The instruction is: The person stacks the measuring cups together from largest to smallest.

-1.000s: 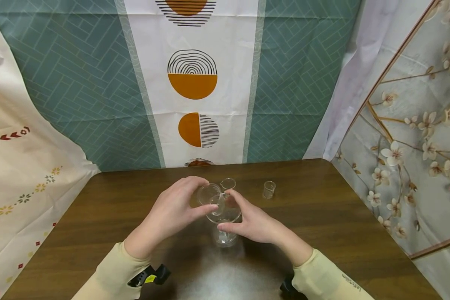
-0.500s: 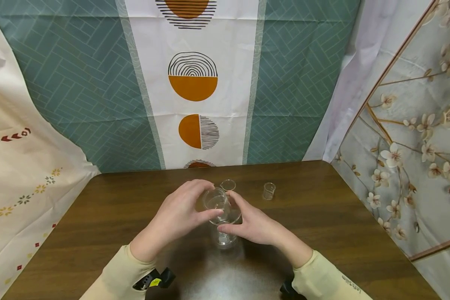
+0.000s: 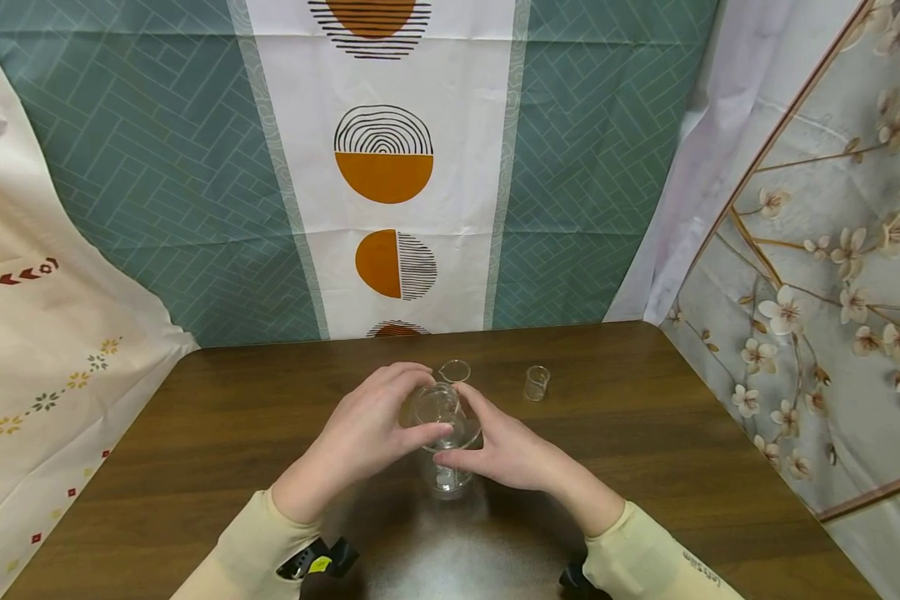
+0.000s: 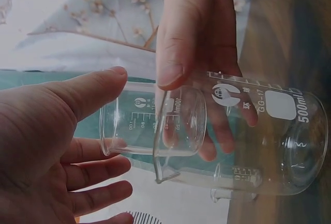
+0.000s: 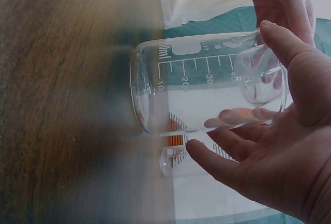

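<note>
Between thumb and fingers, my left hand point(image 3: 367, 425) pinches a small clear glass beaker point(image 4: 139, 118) marked 100 ml near its rim. The base end of that beaker sits inside the mouth of a larger 500 ml glass beaker point(image 5: 194, 71). My right hand point(image 3: 513, 446) grips the 500 ml beaker near its rim, thumb on the near side and fingers round the far side. The large beaker stands upright on the table, as the right wrist view shows.
A tiny glass beaker point(image 3: 537, 383) stands to the right, behind my right hand. Another glass beaker point(image 3: 455, 369) is behind the large one, partly hidden. The brown wooden table point(image 3: 645, 467) ends at hanging cloths, teal and white point(image 3: 585, 208) at the back.
My left hand has moved right and slightly down with the 100 ml beaker, which has turned from tilted to nearly upright and entered the large beaker's mouth. My right hand has stayed in place.
</note>
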`<state>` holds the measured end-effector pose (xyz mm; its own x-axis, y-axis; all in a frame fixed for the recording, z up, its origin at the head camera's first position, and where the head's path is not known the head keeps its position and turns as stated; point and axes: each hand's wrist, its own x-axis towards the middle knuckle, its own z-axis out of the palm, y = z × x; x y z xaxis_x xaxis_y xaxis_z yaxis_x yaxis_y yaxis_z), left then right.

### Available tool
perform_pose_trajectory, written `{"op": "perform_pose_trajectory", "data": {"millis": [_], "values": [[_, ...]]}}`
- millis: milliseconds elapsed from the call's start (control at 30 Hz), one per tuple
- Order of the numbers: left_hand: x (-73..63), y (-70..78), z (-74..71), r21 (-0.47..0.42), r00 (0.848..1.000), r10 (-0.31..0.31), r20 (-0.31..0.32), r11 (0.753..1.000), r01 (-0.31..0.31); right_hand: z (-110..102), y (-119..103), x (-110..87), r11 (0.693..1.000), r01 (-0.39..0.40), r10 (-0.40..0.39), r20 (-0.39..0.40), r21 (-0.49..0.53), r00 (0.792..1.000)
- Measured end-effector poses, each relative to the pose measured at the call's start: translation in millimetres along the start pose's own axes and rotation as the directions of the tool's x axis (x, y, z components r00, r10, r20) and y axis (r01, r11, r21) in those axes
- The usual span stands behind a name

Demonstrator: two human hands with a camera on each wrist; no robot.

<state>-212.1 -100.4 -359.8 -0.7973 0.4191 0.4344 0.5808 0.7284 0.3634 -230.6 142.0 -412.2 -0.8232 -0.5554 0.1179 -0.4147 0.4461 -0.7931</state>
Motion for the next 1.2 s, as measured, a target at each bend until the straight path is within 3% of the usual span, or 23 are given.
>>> {"op": "perform_pose_trajectory", "data": {"millis": [1200], "values": [[5.8,-8.5,14.6,0.002,0.991,-0.048,0.122,0.999,0.048,-0.2,0.2,-0.1,0.997,-0.078,0.078,0.015,-0.030,0.997]]}}
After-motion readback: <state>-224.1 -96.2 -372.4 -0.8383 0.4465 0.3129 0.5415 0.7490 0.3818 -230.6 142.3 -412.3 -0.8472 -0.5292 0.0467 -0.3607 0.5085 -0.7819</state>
